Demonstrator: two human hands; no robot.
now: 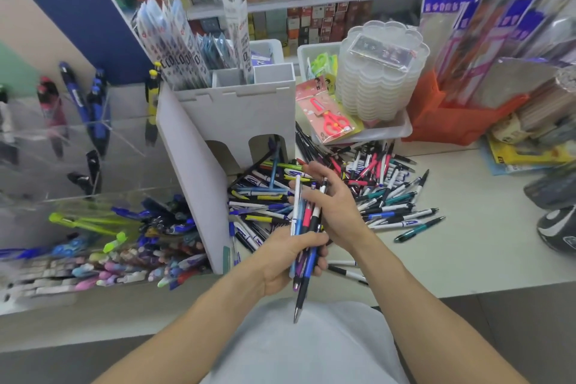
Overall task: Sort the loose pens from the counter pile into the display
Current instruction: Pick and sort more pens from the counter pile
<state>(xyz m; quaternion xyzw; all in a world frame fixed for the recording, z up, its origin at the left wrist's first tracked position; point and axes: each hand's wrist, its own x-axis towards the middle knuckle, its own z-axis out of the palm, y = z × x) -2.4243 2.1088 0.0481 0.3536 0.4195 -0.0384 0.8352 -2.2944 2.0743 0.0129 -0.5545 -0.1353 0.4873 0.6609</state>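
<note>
A big pile of loose pens (386,193) covers the white counter (467,246) in front of me. My left hand (286,259) grips a bundle of several pens (304,227), their tips pointing down toward my body. My right hand (330,203) rests against the top of that same bundle, fingers curled round the upper ends. To the left stands a clear acrylic display (103,227) with pens sorted in trays. A white compartment stand (237,115) rises between the display and the pile.
Behind the pile sit a white tray with red scissors packs (330,118) and a stack of clear plastic boxes (380,72). An orange basket (448,121) with wrapped goods stands at the right. Shelves of boxes line the back. Dark bags (554,212) lie at the far right.
</note>
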